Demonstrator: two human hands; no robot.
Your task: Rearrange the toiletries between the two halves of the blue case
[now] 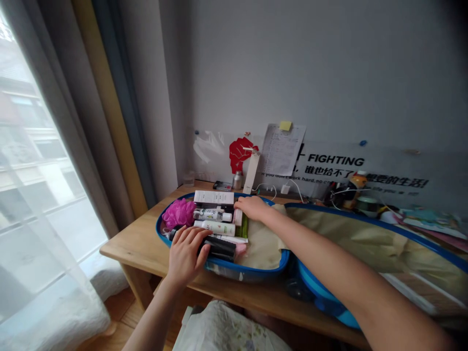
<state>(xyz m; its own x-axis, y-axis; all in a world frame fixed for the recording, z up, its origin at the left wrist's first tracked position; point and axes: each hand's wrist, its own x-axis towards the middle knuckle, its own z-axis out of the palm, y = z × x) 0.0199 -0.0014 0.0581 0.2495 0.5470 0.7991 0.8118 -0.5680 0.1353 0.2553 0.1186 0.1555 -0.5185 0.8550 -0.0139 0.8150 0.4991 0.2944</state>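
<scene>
Over 1 open suitcase, 2 hands

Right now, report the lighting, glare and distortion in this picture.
Head view: the window glares pale; the wall is dim, darkening at the upper right corner; the right forearm looks stretched toward the frame's edge; the black cylinder shows little detail.

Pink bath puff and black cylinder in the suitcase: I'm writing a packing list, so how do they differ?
The pink bath puff is rounded and ruffled; the black cylinder is long and smooth-sided. The puff is bright, the cylinder dark. The left hand covers part of the cylinder, while most of the puff shows. Both lie in the open suitcase.
</scene>
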